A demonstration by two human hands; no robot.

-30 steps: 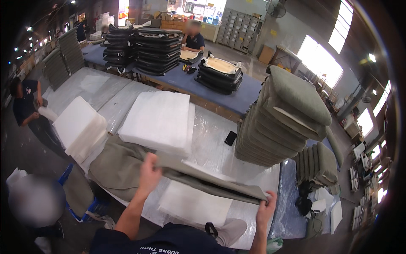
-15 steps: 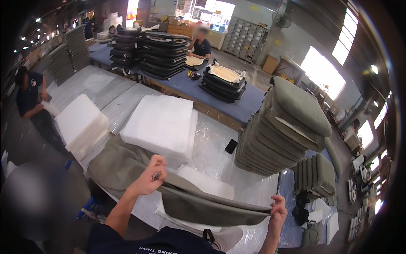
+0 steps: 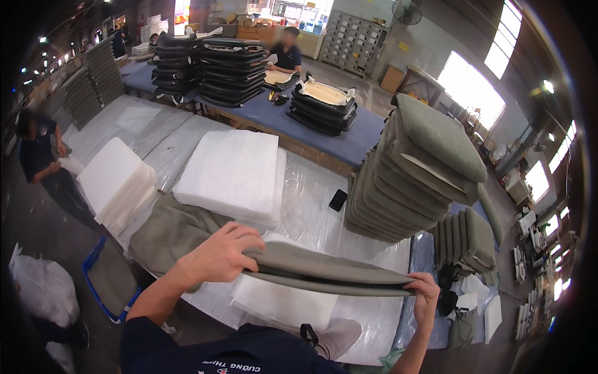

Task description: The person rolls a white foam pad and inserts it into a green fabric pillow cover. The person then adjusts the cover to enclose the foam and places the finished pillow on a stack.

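A grey-green fabric cover is stretched sideways between my two hands, its long edges parted in a dark slit. My left hand is closed on the cover's left part, knuckles up. At the right end, my right hand pinches the corner between thumb and fingers. White padding sheets lie on the table below the cover, which hides part of them. More grey-green fabric spreads over the table to the left of my left hand.
Beyond my hands stands a thick white padding stack, with a smaller white stack left of it. A tall pile of grey-green cushions rises at right, beside a black phone. One co-worker stands left; another is behind the blue table.
The cover's front flap has swung up from hanging down, and its slit now faces me. My left hand has turned knuckles-up. At the left, a blurred shape has gone, revealing a blue-framed cart.
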